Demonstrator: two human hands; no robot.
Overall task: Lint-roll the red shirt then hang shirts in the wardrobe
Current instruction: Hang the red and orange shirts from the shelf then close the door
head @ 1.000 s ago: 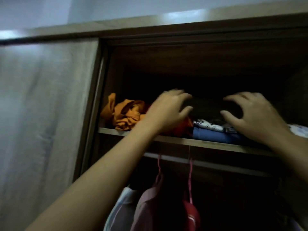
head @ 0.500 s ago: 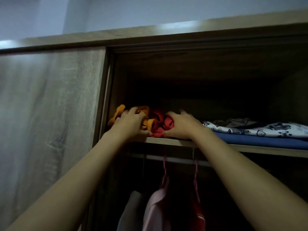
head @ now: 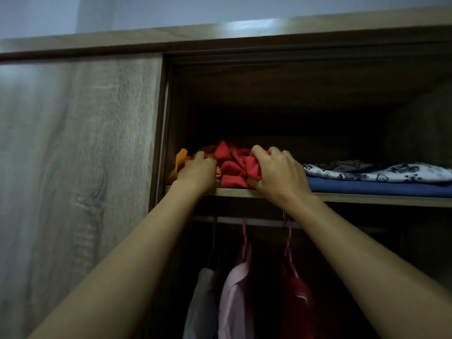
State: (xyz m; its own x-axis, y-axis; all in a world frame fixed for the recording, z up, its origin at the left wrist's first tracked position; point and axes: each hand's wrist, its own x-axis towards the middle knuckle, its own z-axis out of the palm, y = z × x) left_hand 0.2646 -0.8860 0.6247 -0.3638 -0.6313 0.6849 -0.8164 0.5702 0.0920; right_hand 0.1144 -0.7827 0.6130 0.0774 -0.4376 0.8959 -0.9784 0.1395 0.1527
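An orange garment lies crumpled at the shelf's left end. To the right, a white patterned cloth lies folded on a blue one. Below, pink hangers hang on the rail, carrying a pink garment, with a white one beside it.

the crumpled shirt on the shelf is bright red. the bunched cloth just left of it is orange. to the right, a folded cloth is plain blue, and the piece on top of it is white with a dark printed pattern. the wardrobe door is pale grey-brown with wood grain; the shelf edge is a light wood tone. below, 2 hangers are pink, carrying a pale pink garment and a dark red one with a white stripe; a whitish garment hangs on the left.
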